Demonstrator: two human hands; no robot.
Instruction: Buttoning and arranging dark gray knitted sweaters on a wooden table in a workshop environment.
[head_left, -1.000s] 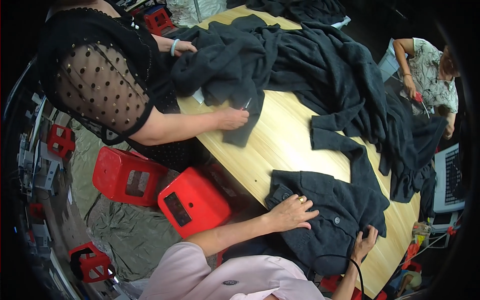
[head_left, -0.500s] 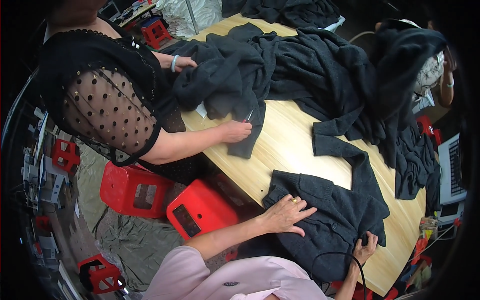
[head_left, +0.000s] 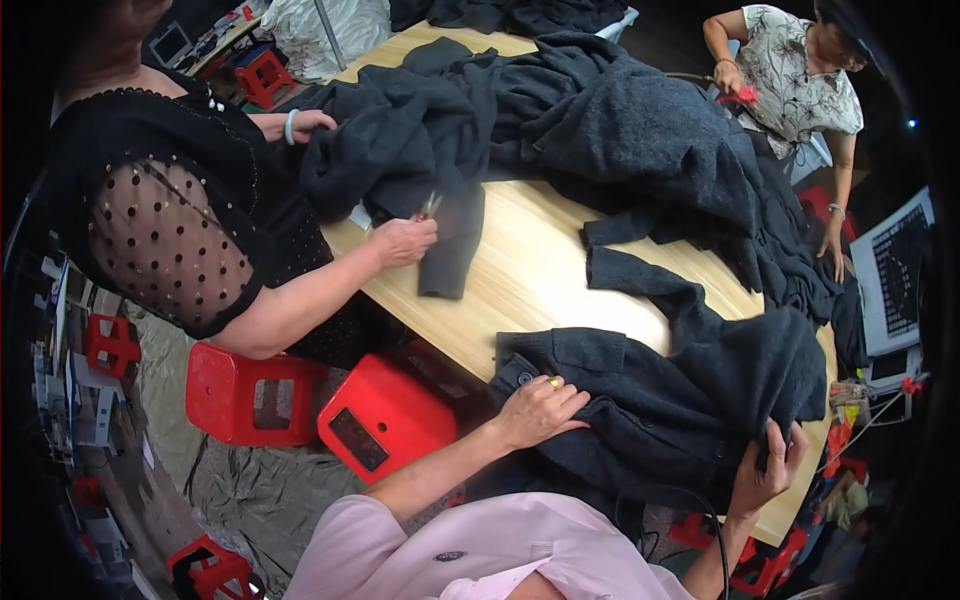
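Observation:
A dark grey knitted cardigan with buttons down its front lies spread over the near part of the table. My left hand has its fingers closed on the cardigan's front edge, close to a button. At the cardigan's right side, my right hand grips the knit between bent fingers and thumb, and the cloth there is raised in folds. One sleeve stretches out on the wood away from me. Part of the cardigan hangs over the near edge, partly behind a black cable.
A heap of dark garments covers the table's far side. At left, a co-worker's hand holds small snips by a dark garment. Another person stands far right. Red stools stand by the pale wooden table.
My left hand has gone from spread fingers to gripping the cardigan. My right hand has moved right, pulling up cloth. The far-right person's raised garment now lies on the heap.

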